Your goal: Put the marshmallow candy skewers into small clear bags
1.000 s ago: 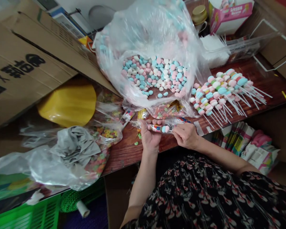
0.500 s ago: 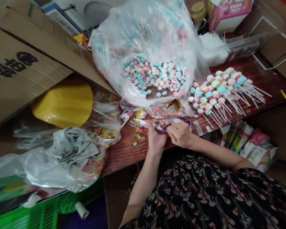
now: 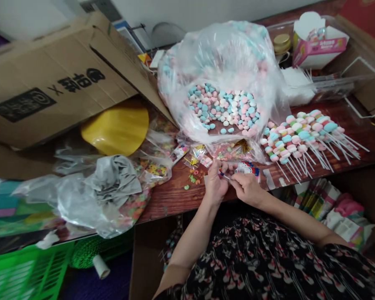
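At a wood-grain table (image 3: 171, 200), a person's left hand (image 3: 216, 187) is curled closed around one end of a thin white stick (image 3: 225, 177), while the right hand (image 3: 247, 189) pinches it. A cartoon-printed wrapper (image 3: 247, 168) lies just beyond. A clear bag of pastel candies (image 3: 225, 108) sits ahead, with candy skewers (image 3: 303, 137) to the right.
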Demonstrator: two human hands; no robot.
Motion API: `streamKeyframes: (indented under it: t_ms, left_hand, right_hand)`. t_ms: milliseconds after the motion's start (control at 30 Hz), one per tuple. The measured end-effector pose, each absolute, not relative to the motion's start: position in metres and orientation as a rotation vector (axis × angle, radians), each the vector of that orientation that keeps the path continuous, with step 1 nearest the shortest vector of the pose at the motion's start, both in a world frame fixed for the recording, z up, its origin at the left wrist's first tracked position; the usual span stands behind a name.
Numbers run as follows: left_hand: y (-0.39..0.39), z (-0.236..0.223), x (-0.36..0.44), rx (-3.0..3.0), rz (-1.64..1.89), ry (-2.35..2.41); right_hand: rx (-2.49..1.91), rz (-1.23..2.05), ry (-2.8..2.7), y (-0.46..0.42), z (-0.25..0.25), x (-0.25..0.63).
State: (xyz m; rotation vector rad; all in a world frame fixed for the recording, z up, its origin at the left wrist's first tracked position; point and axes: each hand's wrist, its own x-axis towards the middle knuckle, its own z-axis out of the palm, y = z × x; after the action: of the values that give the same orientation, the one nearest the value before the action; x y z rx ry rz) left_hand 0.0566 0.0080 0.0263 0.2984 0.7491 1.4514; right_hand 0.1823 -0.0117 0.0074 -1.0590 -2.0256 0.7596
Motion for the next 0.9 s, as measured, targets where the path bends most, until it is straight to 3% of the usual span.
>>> streamKeyframes:
  t_ms: [200,400,567,767,900]
  left_hand:
    - [0.001,0.015,0.071,0.389,1.415,0.95]
    - [-0.025,0.065,0.031,1.21,1.084,1.153]
    - [-0.001,0.109,-0.007,1.58,1.333,1.368]
    - [0.015,0.081,0.018,1.546,1.274,1.135]
    - [0.004,0.06,0.033,1.13,1.466,1.099]
  right_hand:
    - [-1.03,0.886,-1.801,0.0,0.014,0.165]
    - [-0.931,0.55,-2.156,0.046,0.049,0.194]
    - [-0.842,0.218,-2.578,0.075,0.107,0.21]
    - [-0.64,0.056,-2.852,0.074,0.148,0.183]
    - [-0.725,0.242,-2.863,0.077,0.151,0.17]
